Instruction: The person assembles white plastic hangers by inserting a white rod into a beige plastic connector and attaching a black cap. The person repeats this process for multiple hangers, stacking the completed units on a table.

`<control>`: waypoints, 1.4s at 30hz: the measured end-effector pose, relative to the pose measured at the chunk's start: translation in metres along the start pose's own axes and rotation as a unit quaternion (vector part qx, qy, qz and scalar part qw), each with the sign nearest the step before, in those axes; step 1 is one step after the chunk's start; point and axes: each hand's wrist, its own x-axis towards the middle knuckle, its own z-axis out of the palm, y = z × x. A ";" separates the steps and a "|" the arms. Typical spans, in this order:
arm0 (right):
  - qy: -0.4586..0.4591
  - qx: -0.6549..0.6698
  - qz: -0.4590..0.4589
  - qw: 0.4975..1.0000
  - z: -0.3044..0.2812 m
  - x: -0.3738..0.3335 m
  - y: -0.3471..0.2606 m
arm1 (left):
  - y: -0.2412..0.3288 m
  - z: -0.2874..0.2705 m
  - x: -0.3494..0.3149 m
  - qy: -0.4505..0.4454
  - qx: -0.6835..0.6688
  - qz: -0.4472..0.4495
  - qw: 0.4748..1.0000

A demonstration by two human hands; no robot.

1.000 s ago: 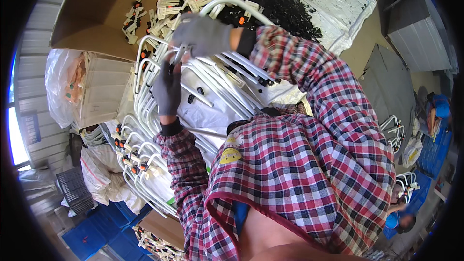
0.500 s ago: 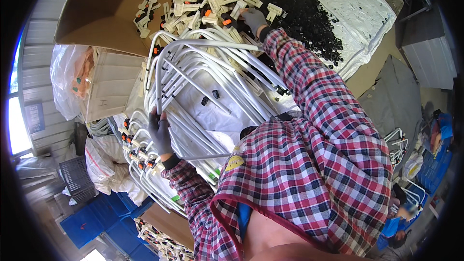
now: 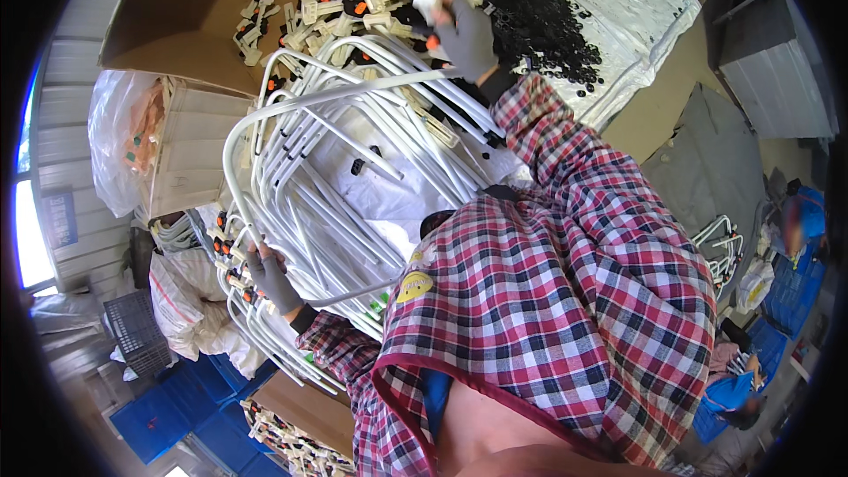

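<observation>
My left hand [image 3: 276, 281], in a grey glove with bare fingertips, is closed around a bent white metal tube [image 3: 318, 95]. This tube rises above a stack of similar tubes [image 3: 336, 216], with one end passing near my right wrist. My right hand [image 3: 470, 40], gloved the same way, is pinched on a whitish plastic fitting [image 3: 428, 5] and is somewhat blurred by motion. Beneath and beside it spreads a heap of cream plastic fittings [image 3: 331, 9] with orange and black parts.
Small black parts [image 3: 548, 26] lie piled on a white sheet [image 3: 632, 9]. A large cardboard box [image 3: 172, 13] stands at the far left. More tubes with fittings [image 3: 256, 336] rest by my left forearm. Blue crates [image 3: 163, 406] stand lower left. Another person [image 3: 738, 380] is at the right edge.
My right hand has come up off the heap with a whitish plastic fitting. My left hand has moved left and toward me, carrying the bent tube along.
</observation>
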 end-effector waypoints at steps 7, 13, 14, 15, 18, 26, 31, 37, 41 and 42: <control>0.018 0.263 0.202 0.943 -0.055 0.025 0.116 | -0.008 0.011 0.006 0.003 -0.017 0.029 0.999; -0.099 0.402 0.355 0.839 -0.091 -0.037 0.163 | -0.004 0.035 0.033 -0.046 0.008 0.044 0.998; -0.092 0.355 0.337 0.867 -0.090 -0.040 0.158 | -0.003 0.039 0.038 -0.066 0.010 0.063 0.996; -0.047 0.338 0.364 0.867 -0.088 -0.040 0.151 | -0.001 0.043 0.042 -0.058 0.019 0.037 0.997; 0.001 0.329 0.375 0.866 -0.082 -0.036 0.127 | 0.003 0.052 0.049 -0.062 0.002 0.029 0.998; -0.460 -0.094 0.010 0.883 -0.063 0.002 0.017 | 0.045 0.092 0.049 -0.112 0.004 0.010 0.994; -0.470 0.155 0.021 0.868 -0.045 0.101 -0.112 | 0.104 0.162 0.036 -0.314 0.043 0.153 0.936; -0.589 -0.010 -0.269 0.762 -0.031 0.086 -0.154 | 0.135 0.223 0.031 -0.427 0.056 0.154 0.890; -0.371 0.137 -0.215 0.893 -0.053 0.089 -0.077 | 0.108 0.214 0.072 -0.404 0.104 0.127 0.900; -0.272 0.184 -0.176 0.928 -0.057 0.090 -0.049 | 0.095 0.206 0.077 -0.384 0.072 0.130 0.911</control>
